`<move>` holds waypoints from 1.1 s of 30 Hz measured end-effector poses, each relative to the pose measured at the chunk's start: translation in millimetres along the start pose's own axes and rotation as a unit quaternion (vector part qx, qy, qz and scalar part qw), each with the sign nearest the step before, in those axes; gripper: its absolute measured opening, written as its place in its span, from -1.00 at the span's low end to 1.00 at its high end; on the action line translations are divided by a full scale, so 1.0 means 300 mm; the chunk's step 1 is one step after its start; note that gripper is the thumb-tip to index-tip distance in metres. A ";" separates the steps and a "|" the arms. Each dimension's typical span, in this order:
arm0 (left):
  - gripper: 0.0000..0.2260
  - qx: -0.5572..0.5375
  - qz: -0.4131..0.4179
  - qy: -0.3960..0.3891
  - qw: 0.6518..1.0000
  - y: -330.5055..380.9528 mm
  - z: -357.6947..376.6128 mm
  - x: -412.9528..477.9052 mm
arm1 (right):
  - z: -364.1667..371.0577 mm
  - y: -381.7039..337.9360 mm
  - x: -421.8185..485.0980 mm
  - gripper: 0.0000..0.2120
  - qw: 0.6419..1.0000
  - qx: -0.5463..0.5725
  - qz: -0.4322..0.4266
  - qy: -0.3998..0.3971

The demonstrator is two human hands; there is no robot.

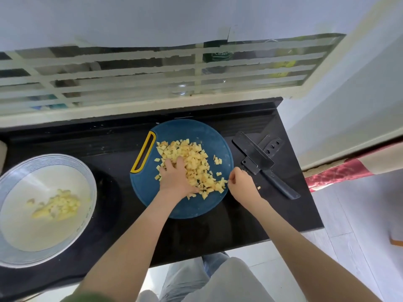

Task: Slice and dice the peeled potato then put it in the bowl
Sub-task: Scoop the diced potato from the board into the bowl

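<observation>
Potato dice bury left grip's fingertips, closure unclear; right grip curled, contents unclear.

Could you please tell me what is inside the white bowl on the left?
The bowl holds a small heap of diced potato near its middle; whatever lies under that heap is covered.
</observation>
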State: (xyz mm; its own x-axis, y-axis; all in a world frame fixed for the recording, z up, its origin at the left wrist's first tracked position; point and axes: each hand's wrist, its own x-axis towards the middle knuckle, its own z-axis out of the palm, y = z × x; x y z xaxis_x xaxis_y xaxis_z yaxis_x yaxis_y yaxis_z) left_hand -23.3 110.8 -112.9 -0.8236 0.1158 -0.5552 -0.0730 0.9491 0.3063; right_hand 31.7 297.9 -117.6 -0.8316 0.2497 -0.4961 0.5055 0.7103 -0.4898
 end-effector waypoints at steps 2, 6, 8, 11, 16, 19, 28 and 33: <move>-0.05 -0.013 0.000 0.000 1.000 -0.008 0.002 0.006 | 0.021 -0.020 -0.002 -0.83 0.999 0.024 -0.022 -0.027; -0.14 -0.023 0.004 -0.006 1.000 -0.009 0.016 0.014 | 0.050 -0.057 -0.015 -0.24 0.993 -0.004 -0.052 -0.110; -0.19 -0.018 0.011 -0.001 1.000 -0.007 0.023 0.012 | 0.068 -0.084 -0.021 -0.05 0.989 -0.064 -0.078 -0.105; -0.26 -0.018 0.020 0.004 1.000 -0.006 0.023 0.009 | 0.111 -0.120 -0.022 -0.01 0.977 -0.172 -0.112 -0.054; -0.44 -0.074 0.040 0.004 0.996 0.003 0.023 0.019 | 0.143 -0.151 0.016 -0.18 0.972 -0.202 -0.118 -0.033; -0.48 -0.089 0.030 0.015 0.995 0.011 0.024 0.030 | 0.147 -0.172 0.034 -0.27 0.972 -0.202 -0.119 -0.033; -0.71 -0.142 -0.002 0.019 0.990 0.005 0.005 0.050 | 0.115 -0.194 0.053 -0.64 0.982 -0.146 -0.106 -0.064; -0.73 -0.150 -0.036 0.014 0.988 -0.012 -0.039 0.031 | 0.085 -0.209 0.075 -0.75 0.993 -0.058 -0.070 -0.076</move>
State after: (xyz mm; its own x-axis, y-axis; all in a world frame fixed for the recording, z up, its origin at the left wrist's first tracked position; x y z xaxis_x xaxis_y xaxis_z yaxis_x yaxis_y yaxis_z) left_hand -37.4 105.2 -110.1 -0.8258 0.0392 -0.5626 -0.2913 0.8245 0.4850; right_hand -12.9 242.1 -116.5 -0.8429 0.0470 -0.5360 0.3502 0.8041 -0.4803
